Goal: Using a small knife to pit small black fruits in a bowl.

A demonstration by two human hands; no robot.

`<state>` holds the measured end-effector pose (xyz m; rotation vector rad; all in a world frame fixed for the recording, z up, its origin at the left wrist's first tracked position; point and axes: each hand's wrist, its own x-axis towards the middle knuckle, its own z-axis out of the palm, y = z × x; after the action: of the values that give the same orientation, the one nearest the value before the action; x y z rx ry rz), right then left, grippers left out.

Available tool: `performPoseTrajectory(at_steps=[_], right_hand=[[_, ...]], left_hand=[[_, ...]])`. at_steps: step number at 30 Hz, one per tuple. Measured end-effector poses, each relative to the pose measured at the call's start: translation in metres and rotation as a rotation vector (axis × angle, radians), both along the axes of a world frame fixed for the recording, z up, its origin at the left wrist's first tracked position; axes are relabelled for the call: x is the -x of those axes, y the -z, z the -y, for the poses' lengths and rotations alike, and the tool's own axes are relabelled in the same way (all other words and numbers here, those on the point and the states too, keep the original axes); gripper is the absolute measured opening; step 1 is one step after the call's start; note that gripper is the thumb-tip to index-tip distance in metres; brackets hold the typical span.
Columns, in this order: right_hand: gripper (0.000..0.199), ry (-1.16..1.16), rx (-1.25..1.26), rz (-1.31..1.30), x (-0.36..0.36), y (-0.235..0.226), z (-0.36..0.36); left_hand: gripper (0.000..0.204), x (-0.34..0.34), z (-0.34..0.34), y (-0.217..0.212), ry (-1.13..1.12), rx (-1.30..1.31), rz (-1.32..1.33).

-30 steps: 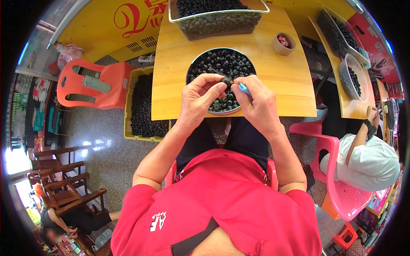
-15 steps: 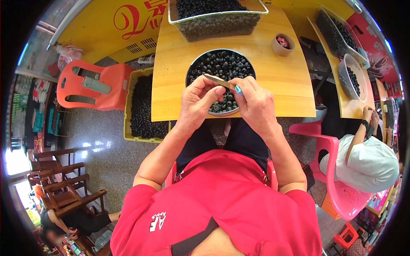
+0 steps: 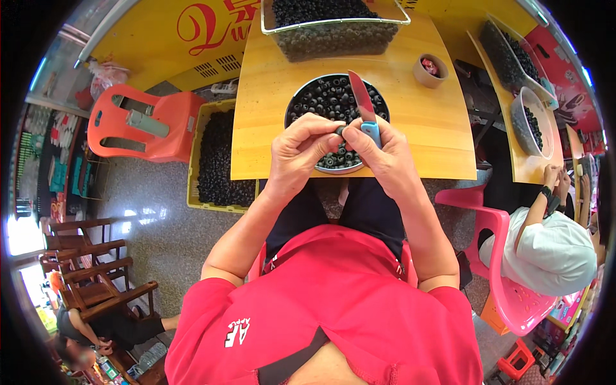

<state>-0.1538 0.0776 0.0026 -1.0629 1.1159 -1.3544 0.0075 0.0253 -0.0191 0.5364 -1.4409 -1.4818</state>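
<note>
My right hand (image 3: 389, 156) is wrapped round the blue handle of a knife (image 3: 363, 97), whose blade stands up and points away from me. Its thumb and fingertips also touch a small dark round piece (image 3: 341, 129), partly hidden by fingers. The same piece is pinched by my left hand (image 3: 296, 153), so both sets of fingertips meet on it. Just beneath them is a round metal bowl (image 3: 340, 171) holding many dark, round, olive-like pieces (image 3: 319, 96), some showing a hole.
On the wooden table (image 3: 256, 128), a clear bin (image 3: 333, 43) of dark pieces stands behind the bowl, with a small round bowl (image 3: 430, 70) to its right. A yellow crate (image 3: 192, 186) and an orange chair (image 3: 160, 149) are left. A co-worker (image 3: 555, 247) sits right on a pink chair (image 3: 491, 224).
The knife has swung from lying leftward across my fingertips to pointing up and away. My right fingertips have come to the small piece at my left fingertips.
</note>
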Motion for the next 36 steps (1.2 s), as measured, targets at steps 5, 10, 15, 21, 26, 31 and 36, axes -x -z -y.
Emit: performPoseTrajectory(at_steps=[5, 10, 15, 21, 26, 31, 36], right_hand=[[0.021, -0.045, -0.123, 0.208, -0.003, -0.008, -0.004], [0.021, -0.044, -0.081, 0.157, -0.007, 0.002, -0.005], [0.012, 0.162, 0.468, -0.644, -0.007, 0.004, -0.004], [0.012, 0.222, 0.507, -0.911, -0.005, 0.000, -0.006], [0.012, 0.242, 0.521, -0.968, -0.003, 0.001, -0.004], [0.011, 0.251, 0.460, -1.046, 0.004, 0.009, 0.003], [0.006, 0.273, 0.421, -1.002, 0.005, 0.010, 0.008]], left_hand=[[0.018, -0.006, 0.003, 0.003, 0.065, 0.151, 0.030], [0.016, -0.005, -0.002, 0.002, 0.055, 0.010, -0.027], [0.016, -0.007, -0.003, 0.006, 0.008, -0.127, -0.065], [0.016, -0.001, -0.006, 0.003, -0.011, -0.176, -0.054], [0.016, 0.001, -0.004, 0.006, 0.009, -0.187, -0.087], [0.014, -0.002, -0.004, 0.005, 0.112, -0.195, -0.184], [0.014, -0.033, 0.006, 0.001, -0.037, -0.111, -0.264]])
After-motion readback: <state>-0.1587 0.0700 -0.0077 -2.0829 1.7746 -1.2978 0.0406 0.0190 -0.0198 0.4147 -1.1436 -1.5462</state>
